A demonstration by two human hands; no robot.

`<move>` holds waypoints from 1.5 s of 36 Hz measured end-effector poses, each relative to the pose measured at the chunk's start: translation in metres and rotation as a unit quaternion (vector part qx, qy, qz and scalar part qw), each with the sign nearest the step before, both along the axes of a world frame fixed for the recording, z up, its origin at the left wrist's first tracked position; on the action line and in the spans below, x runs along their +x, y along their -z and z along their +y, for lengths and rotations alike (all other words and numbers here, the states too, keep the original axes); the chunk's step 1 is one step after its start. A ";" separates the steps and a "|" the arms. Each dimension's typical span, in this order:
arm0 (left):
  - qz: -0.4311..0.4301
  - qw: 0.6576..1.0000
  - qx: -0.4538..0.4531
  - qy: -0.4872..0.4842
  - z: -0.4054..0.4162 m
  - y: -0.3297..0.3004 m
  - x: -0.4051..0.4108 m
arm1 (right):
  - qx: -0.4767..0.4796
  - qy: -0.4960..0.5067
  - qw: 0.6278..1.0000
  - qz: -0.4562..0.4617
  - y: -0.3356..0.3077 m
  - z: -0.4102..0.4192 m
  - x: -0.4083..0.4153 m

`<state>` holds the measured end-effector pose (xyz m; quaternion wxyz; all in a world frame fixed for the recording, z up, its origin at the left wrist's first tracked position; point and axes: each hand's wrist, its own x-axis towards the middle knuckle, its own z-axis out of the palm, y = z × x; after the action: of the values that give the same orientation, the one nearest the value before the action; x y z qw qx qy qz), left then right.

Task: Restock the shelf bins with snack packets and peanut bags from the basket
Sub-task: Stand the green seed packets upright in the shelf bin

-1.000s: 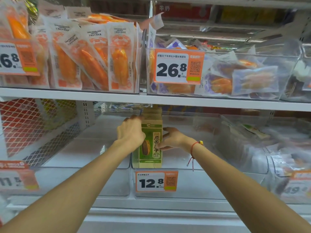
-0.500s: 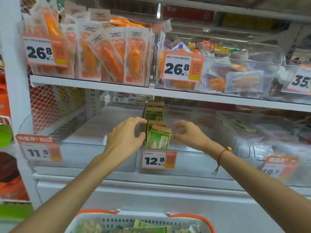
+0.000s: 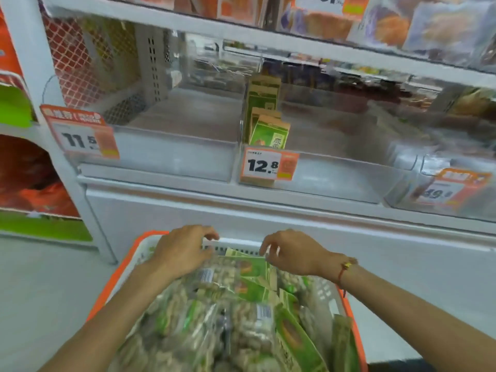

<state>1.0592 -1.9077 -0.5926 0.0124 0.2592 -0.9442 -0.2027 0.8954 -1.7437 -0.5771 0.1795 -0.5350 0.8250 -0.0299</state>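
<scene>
My hands have come down from the bin to the basket (image 3: 351,315) since the frame before, and the view now looks lower. My left hand (image 3: 182,251) hovers over the far left end of the basket, fingers loosely curled, holding nothing. My right hand (image 3: 292,253) is at the far right end, fingers bent down just above a green packet (image 3: 253,267); I cannot tell if it touches it. The packets lie flat or tilted in the basket, long axis mostly running away from me, among clear peanut bags (image 3: 249,326) piled without order. In the middle bin (image 3: 335,178), behind the 12.8 tag (image 3: 268,166), some packets (image 3: 269,130) stand upright in a row at the left wall, faces toward me; the front one leans back. The tag hides their bottoms. The picture is blurred, the print unreadable, and the near end of the basket is cut off
</scene>
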 end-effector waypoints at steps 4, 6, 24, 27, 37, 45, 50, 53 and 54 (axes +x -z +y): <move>-0.102 0.993 0.046 0.040 -0.007 0.055 0.018 | 0.050 0.016 0.998 -0.018 0.043 0.000 0.013; -0.148 0.980 0.108 0.074 -0.005 0.072 0.028 | 0.077 0.015 0.996 -0.046 0.056 -0.002 0.021; -0.103 0.989 0.000 0.108 0.025 0.094 0.018 | 0.017 0.149 0.973 -0.178 0.086 0.005 0.011; -0.118 0.990 -0.008 0.075 0.019 0.092 0.015 | 0.007 0.133 0.979 -0.153 0.080 0.009 -0.002; 0.063 0.993 0.067 0.078 0.036 0.038 -0.007 | -0.034 0.004 0.999 -0.018 0.007 0.026 -0.032; 0.078 0.987 0.064 0.122 0.052 0.028 -0.022 | -0.191 -0.019 0.972 -0.134 -0.012 0.023 -0.002; 0.121 0.987 0.104 0.020 0.040 0.036 -0.015 | -0.046 0.178 0.981 -0.057 0.009 0.052 -0.025; 0.164 0.955 0.235 -0.070 0.033 0.041 -0.013 | 0.231 0.186 0.950 -0.100 0.037 0.067 -0.021; 0.183 0.935 0.291 -0.089 0.033 0.039 -0.013 | 0.283 0.180 0.933 -0.130 0.048 0.068 -0.014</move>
<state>1.0466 -1.8749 -0.6318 0.1270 0.2931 -0.7981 -0.5109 0.8815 -1.6754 -0.6251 0.4209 -0.2957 0.8514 0.1031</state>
